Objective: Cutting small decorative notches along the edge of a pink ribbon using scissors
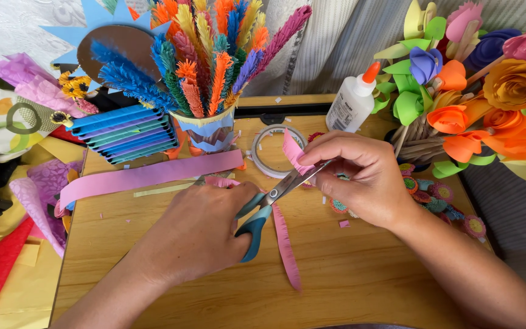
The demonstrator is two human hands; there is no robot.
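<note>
Your left hand (205, 228) is wrapped around the teal handles of the scissors (275, 204), fingers curled tight through the loops, blades pointing toward two o'clock and parted just a little over the paper. Your right hand (360, 176) pinches the pink paper strip (286, 234) at its upper end, thumb and fingertips closed on it right where the blades meet it. The strip runs from that pinch down toward six o'clock across the wooden counter (348, 274), its edge already fringed. At ten o'clock from the scissors lies a longer pink band (147, 175); at twelve o'clock a tape roll (269, 149) and a cup of fringed paper stems (211, 131). A glue bottle (351, 103) stands at one o'clock, paper flowers (488, 97) at two.
</note>
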